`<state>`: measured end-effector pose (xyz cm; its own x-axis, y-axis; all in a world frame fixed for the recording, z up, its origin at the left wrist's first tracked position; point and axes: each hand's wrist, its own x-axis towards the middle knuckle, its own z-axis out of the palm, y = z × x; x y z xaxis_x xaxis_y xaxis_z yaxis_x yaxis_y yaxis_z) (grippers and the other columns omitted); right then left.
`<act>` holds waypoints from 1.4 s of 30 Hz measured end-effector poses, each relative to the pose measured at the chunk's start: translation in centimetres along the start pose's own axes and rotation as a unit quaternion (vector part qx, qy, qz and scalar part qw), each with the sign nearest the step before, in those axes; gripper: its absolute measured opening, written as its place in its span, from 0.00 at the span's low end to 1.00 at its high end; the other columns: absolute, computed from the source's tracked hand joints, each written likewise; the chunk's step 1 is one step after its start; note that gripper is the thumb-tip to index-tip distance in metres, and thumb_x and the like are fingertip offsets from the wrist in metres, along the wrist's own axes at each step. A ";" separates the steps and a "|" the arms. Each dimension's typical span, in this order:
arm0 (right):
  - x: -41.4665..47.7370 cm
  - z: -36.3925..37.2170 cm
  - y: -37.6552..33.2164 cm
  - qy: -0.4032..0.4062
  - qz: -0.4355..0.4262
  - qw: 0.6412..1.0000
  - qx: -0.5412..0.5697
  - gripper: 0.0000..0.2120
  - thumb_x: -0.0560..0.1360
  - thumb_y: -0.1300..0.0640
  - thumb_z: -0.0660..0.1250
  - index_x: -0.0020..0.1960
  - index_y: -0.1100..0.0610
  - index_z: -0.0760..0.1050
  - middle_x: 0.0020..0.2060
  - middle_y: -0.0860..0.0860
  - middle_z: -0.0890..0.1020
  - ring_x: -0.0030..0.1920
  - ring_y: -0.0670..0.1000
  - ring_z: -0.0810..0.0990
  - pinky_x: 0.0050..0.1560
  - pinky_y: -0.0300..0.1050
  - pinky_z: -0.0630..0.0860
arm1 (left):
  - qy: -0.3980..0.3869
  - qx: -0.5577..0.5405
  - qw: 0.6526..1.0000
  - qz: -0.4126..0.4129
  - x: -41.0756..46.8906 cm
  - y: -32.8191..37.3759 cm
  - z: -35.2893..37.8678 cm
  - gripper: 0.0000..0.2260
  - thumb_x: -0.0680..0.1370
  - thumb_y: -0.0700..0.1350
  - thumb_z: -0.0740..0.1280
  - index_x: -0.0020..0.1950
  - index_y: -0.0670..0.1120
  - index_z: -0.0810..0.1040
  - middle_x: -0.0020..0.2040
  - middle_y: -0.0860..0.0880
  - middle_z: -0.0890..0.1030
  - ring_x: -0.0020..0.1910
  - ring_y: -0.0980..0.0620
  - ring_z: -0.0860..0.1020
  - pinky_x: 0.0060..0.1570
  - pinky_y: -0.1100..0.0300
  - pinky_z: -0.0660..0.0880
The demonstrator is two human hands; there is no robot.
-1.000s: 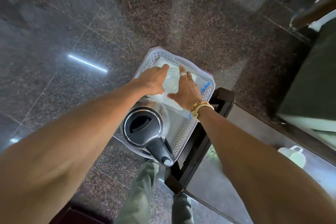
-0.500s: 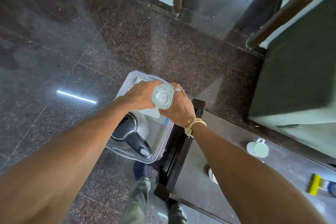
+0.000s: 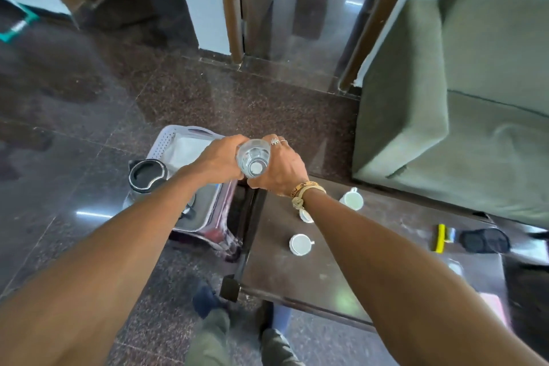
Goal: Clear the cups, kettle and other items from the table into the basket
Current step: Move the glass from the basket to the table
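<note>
Where left hand (image 3: 217, 157) meets right hand (image 3: 280, 171), glass (image 3: 254, 157) gripped between — near basket (image 3: 166, 140).

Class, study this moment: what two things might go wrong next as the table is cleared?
1. The clear glass, gripped between the left hand and right hand, hangs by the basket edge above the stone floor; a slip might break it.
2. The right forearm passes close over white cups on the table; lowering it may knock one.

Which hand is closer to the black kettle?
Left. The left hand grips the glass just right of the kettle; the right hand grips the glass's other side, farther from the kettle, nearer the table.
</note>
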<state>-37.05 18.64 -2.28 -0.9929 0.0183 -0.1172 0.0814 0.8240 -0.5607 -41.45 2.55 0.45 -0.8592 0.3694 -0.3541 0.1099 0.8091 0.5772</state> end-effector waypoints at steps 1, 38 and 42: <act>-0.8 -0.8 0.5 0.007 0.003 1.000 0.002 0.41 0.53 0.40 0.78 0.61 0.52 0.68 0.52 0.48 0.76 0.50 0.54 0.80 0.49 0.49 0.80 | 0.006 0.000 1.000 0.005 -0.5 1.1 0.4 0.30 0.62 0.40 0.78 0.61 0.55 0.75 0.49 0.54 0.83 0.47 0.51 0.81 0.48 0.51 0.80; -34.6 -11.3 24.5 0.113 0.221 0.969 0.009 0.44 0.58 0.45 0.79 0.70 0.51 0.66 0.63 0.51 0.77 0.58 0.57 0.79 0.55 0.51 0.78 | -0.139 0.035 0.978 0.149 -12.8 26.8 29.6 0.26 0.66 0.39 0.73 0.61 0.56 0.78 0.52 0.52 0.84 0.50 0.49 0.82 0.48 0.54 0.80; -35.7 -12.3 30.7 0.082 0.227 0.970 0.007 0.47 0.57 0.45 0.81 0.70 0.54 0.66 0.63 0.52 0.71 0.55 0.59 0.79 0.54 0.54 0.79 | -0.138 -0.005 0.983 0.119 -11.7 30.3 36.2 0.20 0.69 0.37 0.72 0.60 0.51 0.78 0.53 0.47 0.84 0.51 0.45 0.81 0.51 0.50 0.79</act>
<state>-0.14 50.23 -5.22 -0.8545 0.4688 -0.2239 0.5142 0.7017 -0.4932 -9.98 39.30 -4.60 -0.6415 0.6582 -0.3941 0.2850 0.6814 0.6741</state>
